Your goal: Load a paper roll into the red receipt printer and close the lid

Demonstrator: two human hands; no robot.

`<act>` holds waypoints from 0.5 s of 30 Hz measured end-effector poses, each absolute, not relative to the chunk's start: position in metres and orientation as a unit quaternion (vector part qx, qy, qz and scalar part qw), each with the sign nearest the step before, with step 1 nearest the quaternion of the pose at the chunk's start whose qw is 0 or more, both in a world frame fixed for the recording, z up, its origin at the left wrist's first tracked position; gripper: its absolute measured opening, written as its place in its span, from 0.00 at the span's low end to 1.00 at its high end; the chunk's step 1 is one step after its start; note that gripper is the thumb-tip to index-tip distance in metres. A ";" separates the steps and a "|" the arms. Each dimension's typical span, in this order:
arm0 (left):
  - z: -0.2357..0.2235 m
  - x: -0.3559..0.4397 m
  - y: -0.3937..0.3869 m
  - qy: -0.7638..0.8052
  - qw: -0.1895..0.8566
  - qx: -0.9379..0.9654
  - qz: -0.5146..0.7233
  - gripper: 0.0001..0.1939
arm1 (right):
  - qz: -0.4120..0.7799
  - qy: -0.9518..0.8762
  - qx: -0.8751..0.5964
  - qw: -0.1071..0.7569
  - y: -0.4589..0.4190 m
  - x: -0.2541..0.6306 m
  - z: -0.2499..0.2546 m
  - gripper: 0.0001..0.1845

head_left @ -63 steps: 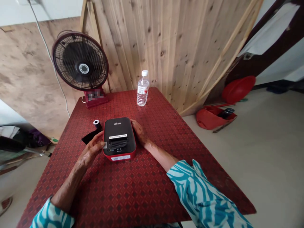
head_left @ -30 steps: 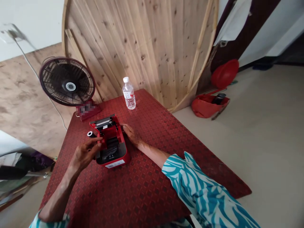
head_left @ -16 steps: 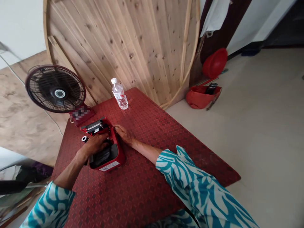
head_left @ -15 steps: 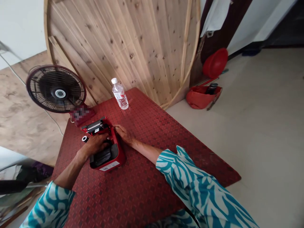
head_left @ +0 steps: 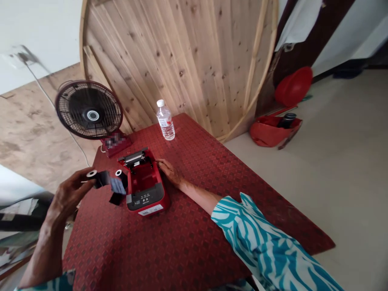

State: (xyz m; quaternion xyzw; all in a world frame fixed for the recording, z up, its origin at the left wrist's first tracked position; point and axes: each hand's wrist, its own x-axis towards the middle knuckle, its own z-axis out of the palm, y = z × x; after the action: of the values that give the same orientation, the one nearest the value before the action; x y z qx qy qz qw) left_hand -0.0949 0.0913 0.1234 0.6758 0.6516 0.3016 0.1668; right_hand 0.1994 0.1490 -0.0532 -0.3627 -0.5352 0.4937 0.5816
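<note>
A small red printer [head_left: 165, 199] with a dark front panel sits on the table, its lid [head_left: 135, 158] raised and its red inside bay exposed. My left hand [head_left: 68, 192], left of the printer, pinches a black roll with a white core [head_left: 91, 173]. A loose black strip [head_left: 117, 186] trails from it to the right, blurred by motion. Beside the printer's left wall is another black roll with a white core [head_left: 118, 173]. My right hand [head_left: 170, 171] is against the printer's right side near the lid's hinge, fingers closed at its edge.
The table [head_left: 200, 226] has a red patterned top. Behind the printer stand a fan [head_left: 91, 111] and a clear water bottle [head_left: 167, 125]. A large round wooden board [head_left: 188, 60] leans behind the table. On the floor at right are a red basin [head_left: 294, 85] and a red bag [head_left: 263, 133].
My left hand has come out of the printer's bay and moved left with the black roll, trailing the strip. My right hand stays at the printer's side. The view has shifted left.
</note>
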 end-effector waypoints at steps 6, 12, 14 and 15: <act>0.073 -0.136 0.116 0.674 0.250 0.601 0.350 0.32 | 0.493 -0.532 -0.364 0.585 0.150 0.200 -0.059 0.19; 0.019 -0.136 0.138 0.681 0.272 0.593 0.332 0.31 | 0.495 -0.530 -0.368 0.582 0.148 0.200 -0.056 0.20; 0.022 -0.137 0.140 0.675 0.276 0.603 0.324 0.32 | 0.491 -0.533 -0.367 0.583 0.148 0.200 -0.055 0.20; 0.026 -0.136 0.141 0.668 0.277 0.612 0.319 0.34 | 0.492 -0.532 -0.367 0.583 0.148 0.200 -0.055 0.20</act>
State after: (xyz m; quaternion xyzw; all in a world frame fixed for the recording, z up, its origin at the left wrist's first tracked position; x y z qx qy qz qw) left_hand -0.1362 0.1413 0.0260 0.6124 0.6683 0.3188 0.2769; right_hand 0.1998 0.1481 -0.0551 -0.3673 -0.5322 0.4922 0.5827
